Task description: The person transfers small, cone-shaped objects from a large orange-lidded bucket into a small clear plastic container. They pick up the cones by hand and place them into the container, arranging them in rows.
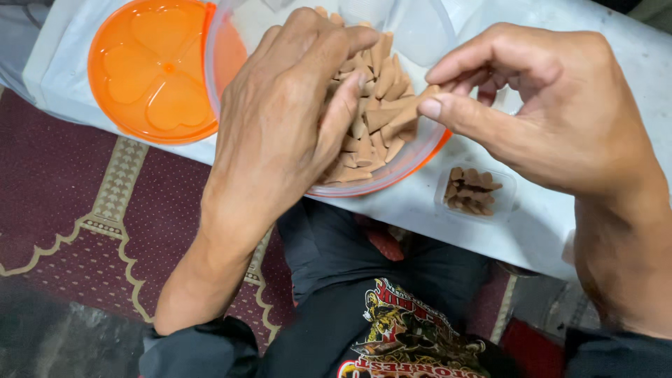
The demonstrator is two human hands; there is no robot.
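The left hand reached into a round clear plastic tub with an orange base, its fingers curled down among a heap of small tan cone-shaped pieces; its grip was bent over the pile, but whether it was grasping any cones could not be told, since the fingertips were hidden. The right hand hovered over the tub's right rim, its grip pinching one tan cone between the thumb and the bent forefinger, the other fingers folded in.

The tub sat near the front edge of the white-covered desk, tilted toward the person. Just left of it, touching its rim, lay a round orange plastic lid with a moulded clover pattern, close to the desk's left edge. Right of the tub, near the front edge, stood a small clear rectangular plastic box holding more tan cones. Below the desk lay a maroon patterned carpet, and the person's dark trousers.
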